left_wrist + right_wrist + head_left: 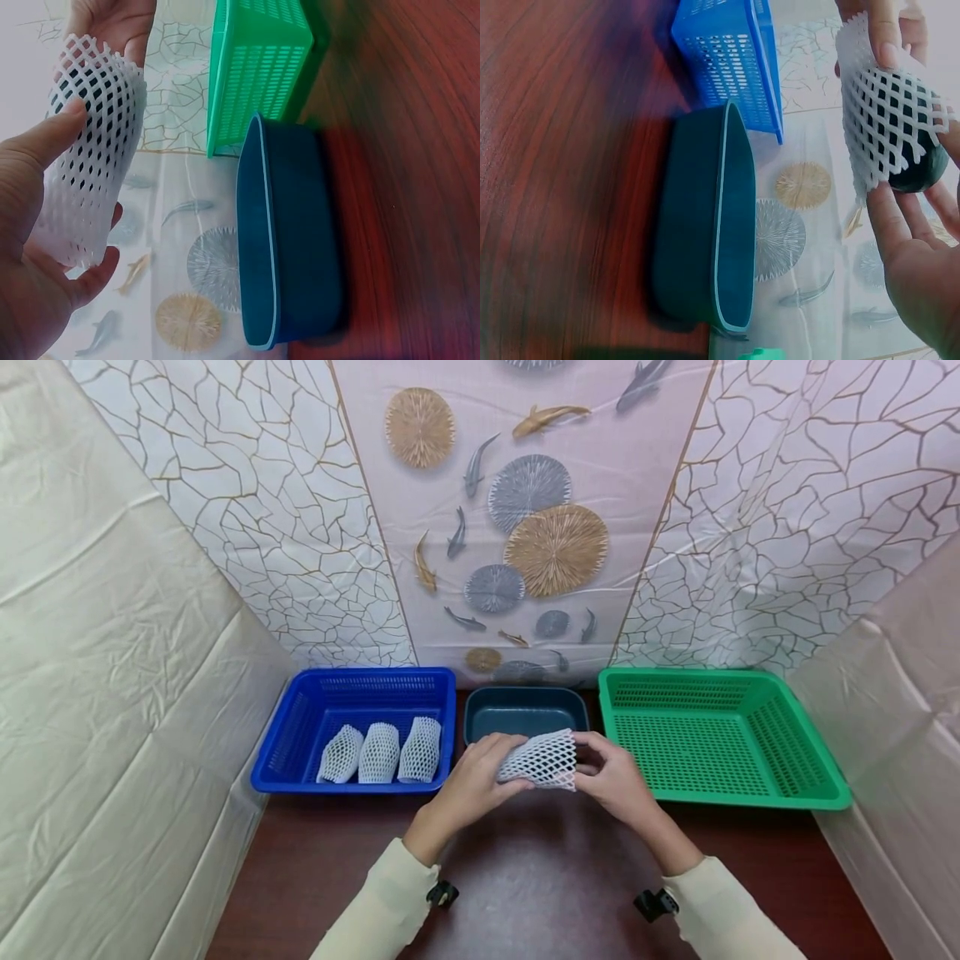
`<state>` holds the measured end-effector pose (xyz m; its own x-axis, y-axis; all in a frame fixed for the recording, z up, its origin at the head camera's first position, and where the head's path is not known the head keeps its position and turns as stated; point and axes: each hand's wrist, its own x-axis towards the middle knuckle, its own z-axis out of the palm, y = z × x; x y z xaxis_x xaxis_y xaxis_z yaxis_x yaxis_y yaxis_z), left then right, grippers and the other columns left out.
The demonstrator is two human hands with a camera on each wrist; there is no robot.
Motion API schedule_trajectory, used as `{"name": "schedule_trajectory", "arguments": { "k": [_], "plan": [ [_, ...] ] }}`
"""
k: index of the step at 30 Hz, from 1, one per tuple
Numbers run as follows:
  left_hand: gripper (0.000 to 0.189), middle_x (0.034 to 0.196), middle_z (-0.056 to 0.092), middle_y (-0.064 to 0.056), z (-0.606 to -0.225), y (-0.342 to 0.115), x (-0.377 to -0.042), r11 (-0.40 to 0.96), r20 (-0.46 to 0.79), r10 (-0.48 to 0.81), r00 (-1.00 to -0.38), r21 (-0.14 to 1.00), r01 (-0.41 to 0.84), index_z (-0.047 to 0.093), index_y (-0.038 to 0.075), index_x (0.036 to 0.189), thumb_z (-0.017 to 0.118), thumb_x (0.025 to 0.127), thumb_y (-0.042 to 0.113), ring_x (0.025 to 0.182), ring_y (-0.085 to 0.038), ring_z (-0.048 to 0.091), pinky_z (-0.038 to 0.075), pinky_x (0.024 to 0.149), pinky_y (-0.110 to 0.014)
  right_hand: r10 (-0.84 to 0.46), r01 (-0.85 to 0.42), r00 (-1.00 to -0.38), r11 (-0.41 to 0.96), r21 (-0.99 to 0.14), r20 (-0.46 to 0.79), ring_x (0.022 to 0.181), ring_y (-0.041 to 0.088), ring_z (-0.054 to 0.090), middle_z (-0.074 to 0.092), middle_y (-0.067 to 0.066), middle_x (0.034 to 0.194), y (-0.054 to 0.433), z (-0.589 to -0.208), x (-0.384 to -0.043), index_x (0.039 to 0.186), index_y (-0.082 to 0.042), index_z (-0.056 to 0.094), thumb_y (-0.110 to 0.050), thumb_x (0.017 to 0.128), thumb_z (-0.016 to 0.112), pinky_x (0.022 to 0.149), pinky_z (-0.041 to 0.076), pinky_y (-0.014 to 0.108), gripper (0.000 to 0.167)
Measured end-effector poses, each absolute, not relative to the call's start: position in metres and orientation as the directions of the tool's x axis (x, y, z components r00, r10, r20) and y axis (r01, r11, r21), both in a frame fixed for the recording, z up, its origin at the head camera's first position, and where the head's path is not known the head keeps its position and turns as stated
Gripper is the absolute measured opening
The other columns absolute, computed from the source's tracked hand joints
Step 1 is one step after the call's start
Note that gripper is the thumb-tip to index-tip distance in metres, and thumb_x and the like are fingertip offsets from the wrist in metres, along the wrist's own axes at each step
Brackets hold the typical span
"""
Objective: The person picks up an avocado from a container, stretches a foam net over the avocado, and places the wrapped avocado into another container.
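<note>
Over the table, a white foam net sleeve [542,762] lies nearly sideways between both hands. My left hand [480,781] grips its left part, thumb on the near side. At the other end, my right hand [618,781] has thumb and fingers around the sleeve's rim and a dark green rounded object [922,169] that sticks out of it. Dark colour also shows through the mesh, so most of that object sits inside the net; its exact kind is unclear. Behind the hands stands a dark teal tray [525,695], its inside partly hidden by them.
On the left, a blue basket [273,768] holds 3 white foam-netted pieces [378,753] side by side. A green basket [720,797] stands on the right, its mesh bottom visible. Patterned cloth hangs behind the dark red-brown table [540,893], with pale cloth walls at both sides.
</note>
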<state>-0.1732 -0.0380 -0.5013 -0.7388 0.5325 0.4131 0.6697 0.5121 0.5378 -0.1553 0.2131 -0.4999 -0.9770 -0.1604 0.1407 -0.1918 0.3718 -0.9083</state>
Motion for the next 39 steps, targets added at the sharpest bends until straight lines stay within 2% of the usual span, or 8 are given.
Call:
{"name": "schedule_trajectory", "arguments": {
  "k": [11, 18, 23, 28, 32, 39],
  "plan": [
    [0.072, 0.143, 0.061, -0.008, -0.497, -0.034, -0.172, 0.54, 0.372, 0.537, -0.758, 0.539, 0.647, 0.053, 0.012, 0.148, 0.084, 0.086, 0.035, 0.129, -0.025, 0.059, 0.049, 0.107, -0.05, -0.159, -0.198, -0.976, 0.393, -0.898, 0.146, 0.112, 0.031, 0.067, 0.064, 0.02, 0.129, 0.205, -0.499, -0.155, 0.136, 0.0, 0.06, 0.005, 0.088, 0.071, 0.084, 0.059, 0.024, 0.05],
    [0.08, 0.144, 0.061, -0.008, -0.5, -0.032, -0.173, 0.58, 0.387, 0.545, -0.744, 0.468, 0.667, 0.051, 0.012, 0.149, 0.085, 0.083, 0.041, 0.13, -0.025, 0.059, 0.05, 0.106, -0.049, -0.158, -0.23, -0.971, 0.424, -0.876, 0.179, 0.106, 0.021, 0.065, 0.066, 0.015, 0.125, 0.201, -0.501, -0.156, 0.132, -0.001, 0.063, 0.013, 0.081, 0.061, 0.078, 0.055, 0.019, 0.052],
    [0.082, 0.144, 0.062, -0.009, -0.5, -0.031, -0.173, 0.593, 0.409, 0.549, -0.729, 0.424, 0.684, 0.05, 0.011, 0.15, 0.085, 0.083, 0.042, 0.129, -0.025, 0.06, 0.051, 0.104, -0.048, -0.155, -0.246, -0.968, 0.423, -0.872, 0.198, 0.105, 0.022, 0.065, 0.067, 0.013, 0.122, 0.197, -0.503, -0.158, 0.127, -0.002, 0.065, 0.012, 0.081, 0.067, 0.078, 0.055, 0.019, 0.048],
    [0.083, 0.147, 0.06, -0.008, -0.5, -0.031, -0.171, 0.621, 0.382, 0.563, -0.733, 0.39, 0.68, 0.046, 0.012, 0.152, 0.08, 0.085, 0.047, 0.132, -0.024, 0.059, 0.049, 0.106, -0.046, -0.149, -0.232, -0.971, 0.439, -0.868, 0.184, 0.105, 0.022, 0.066, 0.068, 0.011, 0.121, 0.194, -0.504, -0.158, 0.124, -0.004, 0.067, 0.008, 0.082, 0.073, 0.079, 0.055, 0.019, 0.044],
    [0.085, 0.149, 0.058, -0.008, -0.499, -0.03, -0.171, 0.633, 0.363, 0.572, -0.735, 0.375, 0.677, 0.044, 0.012, 0.154, 0.081, 0.086, 0.045, 0.135, -0.023, 0.057, 0.048, 0.109, -0.046, -0.146, -0.23, -0.972, 0.441, -0.867, 0.184, 0.104, 0.022, 0.066, 0.068, 0.011, 0.121, 0.192, -0.504, -0.158, 0.123, -0.005, 0.067, 0.008, 0.081, 0.074, 0.08, 0.055, 0.02, 0.044],
    [0.088, 0.138, 0.061, -0.01, -0.497, -0.024, -0.171, 0.679, 0.376, 0.587, -0.717, 0.255, 0.689, 0.044, 0.009, 0.153, 0.082, 0.085, 0.05, 0.119, -0.022, 0.064, 0.055, 0.101, -0.042, -0.147, -0.255, -0.966, 0.446, -0.858, 0.211, 0.101, 0.018, 0.064, 0.068, 0.01, 0.118, 0.191, -0.505, -0.157, 0.12, -0.005, 0.066, 0.011, 0.078, 0.07, 0.079, 0.053, 0.019, 0.045]
  ]
}}
